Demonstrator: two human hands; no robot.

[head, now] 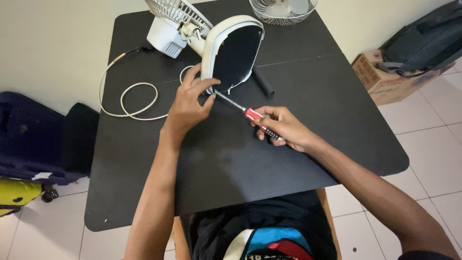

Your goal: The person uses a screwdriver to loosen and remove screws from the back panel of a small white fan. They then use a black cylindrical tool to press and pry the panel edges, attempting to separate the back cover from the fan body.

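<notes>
We count one screwdriver (250, 114), one fan base (232, 52) and two fan grilles (284, 9). Beside the black table (288, 159) we count one cardboard box (385, 79).

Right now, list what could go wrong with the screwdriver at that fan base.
1. The screwdriver tip sits at the tilted fan base edge, right by the left hand fingers; a slip could jab them.
2. The base stands on edge, steadied by that one hand; pushing might tip it.
3. The white cord lies looped beside the left hand and might snag.
</notes>
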